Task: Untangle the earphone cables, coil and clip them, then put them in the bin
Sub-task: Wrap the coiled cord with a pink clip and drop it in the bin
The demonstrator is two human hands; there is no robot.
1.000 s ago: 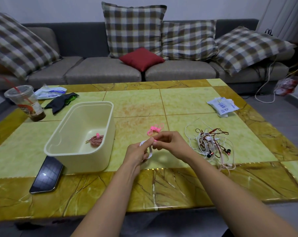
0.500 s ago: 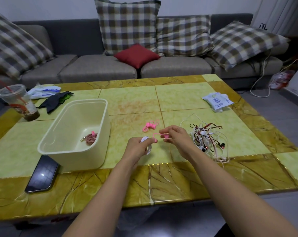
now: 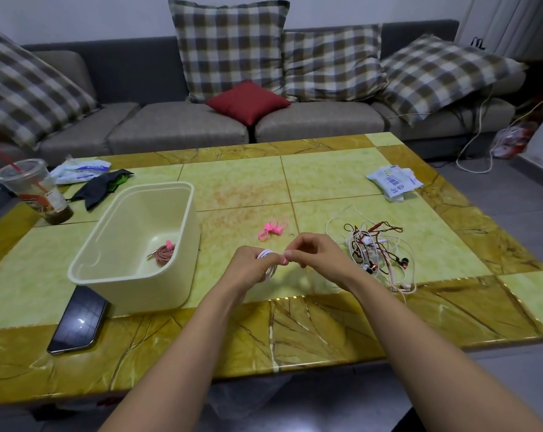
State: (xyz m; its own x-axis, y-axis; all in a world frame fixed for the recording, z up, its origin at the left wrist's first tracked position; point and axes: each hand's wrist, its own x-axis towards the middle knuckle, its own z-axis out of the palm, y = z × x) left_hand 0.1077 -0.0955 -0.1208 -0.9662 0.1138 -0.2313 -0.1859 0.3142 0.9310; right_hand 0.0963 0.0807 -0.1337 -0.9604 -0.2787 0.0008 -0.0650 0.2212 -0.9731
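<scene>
Left hand (image 3: 249, 269) grips a white coil (image 3: 265, 253) (mostly hidden); right hand (image 3: 313, 255) pinches a pink clip (image 3: 284, 261).

The left hand (image 3: 248, 267) covers most of the white coiled cable (image 3: 265, 253), and only a few loops show above and below its fingers. Of the pink clip (image 3: 284, 260) at the grip only a small tip shows, pinched under the fingertips of the right hand (image 3: 314, 254); whether it closes round the coil cannot be told. Just right of the grip, the right wrist hides the near edge of the earphone tangle (image 3: 376, 247), its strands too fine to separate.
</scene>
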